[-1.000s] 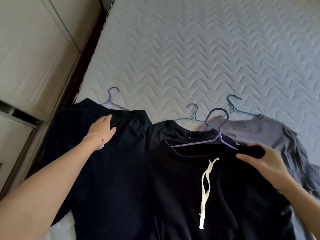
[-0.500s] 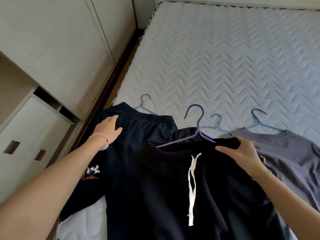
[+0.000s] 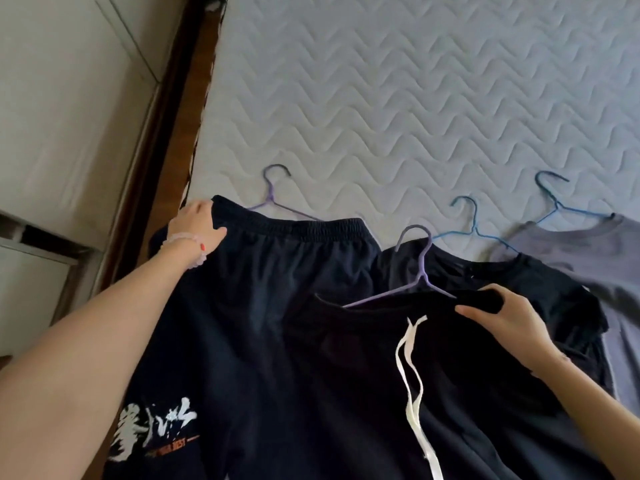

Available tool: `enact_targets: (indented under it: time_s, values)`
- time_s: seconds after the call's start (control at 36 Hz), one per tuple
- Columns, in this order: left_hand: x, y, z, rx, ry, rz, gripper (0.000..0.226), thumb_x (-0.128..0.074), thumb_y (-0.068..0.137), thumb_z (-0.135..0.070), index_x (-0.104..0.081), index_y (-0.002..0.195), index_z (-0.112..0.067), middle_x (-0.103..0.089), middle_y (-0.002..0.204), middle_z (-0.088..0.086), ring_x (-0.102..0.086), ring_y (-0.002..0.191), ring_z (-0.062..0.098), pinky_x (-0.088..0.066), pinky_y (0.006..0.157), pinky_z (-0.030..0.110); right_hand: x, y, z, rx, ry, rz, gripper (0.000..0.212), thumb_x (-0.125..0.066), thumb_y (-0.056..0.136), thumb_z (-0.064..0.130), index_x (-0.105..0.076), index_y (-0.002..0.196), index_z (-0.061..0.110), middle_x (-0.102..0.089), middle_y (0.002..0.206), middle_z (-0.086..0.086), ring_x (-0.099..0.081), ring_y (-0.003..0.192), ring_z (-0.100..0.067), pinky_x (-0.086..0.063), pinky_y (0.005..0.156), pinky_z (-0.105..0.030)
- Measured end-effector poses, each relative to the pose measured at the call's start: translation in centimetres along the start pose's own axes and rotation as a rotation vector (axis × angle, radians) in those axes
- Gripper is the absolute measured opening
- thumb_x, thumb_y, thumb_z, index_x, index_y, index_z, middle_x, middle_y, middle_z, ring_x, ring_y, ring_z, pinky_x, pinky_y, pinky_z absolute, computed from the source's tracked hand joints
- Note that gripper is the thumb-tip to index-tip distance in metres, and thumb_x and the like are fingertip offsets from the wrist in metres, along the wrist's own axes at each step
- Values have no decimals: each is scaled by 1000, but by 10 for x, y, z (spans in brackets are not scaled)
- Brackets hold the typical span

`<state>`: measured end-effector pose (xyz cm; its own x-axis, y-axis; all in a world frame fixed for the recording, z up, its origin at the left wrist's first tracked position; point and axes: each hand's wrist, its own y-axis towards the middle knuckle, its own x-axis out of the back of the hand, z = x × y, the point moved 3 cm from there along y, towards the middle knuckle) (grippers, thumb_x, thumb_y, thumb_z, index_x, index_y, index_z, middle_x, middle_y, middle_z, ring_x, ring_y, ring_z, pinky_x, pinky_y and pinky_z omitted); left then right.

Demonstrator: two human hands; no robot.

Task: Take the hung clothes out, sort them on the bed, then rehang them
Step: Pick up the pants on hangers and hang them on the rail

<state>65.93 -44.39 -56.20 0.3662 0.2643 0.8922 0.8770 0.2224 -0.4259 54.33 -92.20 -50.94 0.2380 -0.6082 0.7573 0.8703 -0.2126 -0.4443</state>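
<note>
Several garments on hangers lie across the near part of the bed (image 3: 398,98). Navy shorts (image 3: 277,289) with a white print at the hem lie on the left, on a purple hanger (image 3: 273,199). My left hand (image 3: 199,226) grips the left end of their waistband. Black shorts (image 3: 433,393) with a white drawstring (image 3: 412,375) lie over the middle, on a second purple hanger (image 3: 415,271). My right hand (image 3: 505,320) pinches their waistband at the right end. Behind them lie a black T-shirt (image 3: 540,285) and a grey T-shirt (image 3: 588,258), each on a blue hanger.
A dark wooden bed frame (image 3: 162,140) runs along the left side of the mattress. White wardrobe doors (image 3: 69,98) stand further left. The quilted mattress beyond the hangers is bare.
My left hand slid from the top of the navy shorts to the left end of their waistband. My right hand kept hold of the black shorts. The view shifted.
</note>
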Motion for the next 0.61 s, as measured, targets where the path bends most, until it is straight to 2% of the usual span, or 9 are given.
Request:
enact_targets:
  time_s: [0.14,0.22,0.28,0.33,0.39,0.47,0.53,0.61]
  values:
    - [-27,31,7,14,51,98,75,-53,92,-40,-14,151,-12,-16,158,11,-17,146,29,-24,116,48,-17,8,-16,-78,-5,-22,32,-76,61,54,-61,81,34,-69,76,10,-66,74,-16,-55,72,-40]
    - [-35,40,13,32,-12,66,80,-55,90,-46,-13,151,-18,-18,157,12,-24,143,32,-26,115,47,-22,11,-21,-96,15,-27,53,-69,46,70,-62,84,33,-70,74,8,-67,73,-14,-55,72,-43]
    - [-33,43,12,61,7,21,85,-61,85,-49,-16,149,-16,-26,153,16,-31,139,36,-28,111,48,-24,13,-20,-94,5,-26,48,-73,49,66,-62,83,33,-70,76,8,-67,75,-15,-55,73,-42]
    - [-28,44,10,102,45,-22,89,-68,79,-51,-27,144,-7,-38,144,21,-39,131,39,-35,104,49,-24,14,-19,-104,-9,-30,33,-77,59,54,-60,80,35,-69,78,10,-66,76,-16,-54,74,-40]
    - [-25,43,8,118,84,-51,80,-71,76,-51,-43,132,-1,-53,129,23,-51,120,39,-43,96,46,-23,14,-17,-116,-24,-38,28,-78,64,50,-59,80,36,-68,79,10,-65,76,-16,-54,75,-39]
    - [-26,35,6,105,12,-3,53,-66,81,-47,-60,111,-4,-66,107,19,-62,96,35,-49,83,39,-21,11,-14,-124,-39,-38,28,-77,65,49,-59,81,36,-68,79,10,-64,75,-16,-53,74,-38]
    - [-26,28,4,84,-43,36,41,-63,84,-41,-62,104,-5,-67,100,17,-59,83,32,-49,75,36,-19,7,-11,-121,-33,-36,27,-77,66,49,-59,81,37,-68,79,10,-64,76,-16,-52,73,-37]
    - [-18,11,2,74,-22,38,36,-61,83,-41,-60,100,-10,-66,96,13,-57,78,30,-48,70,33,-14,-2,-6,-121,-16,-40,28,-78,65,49,-59,81,36,-68,79,10,-65,77,-17,-53,75,-39]
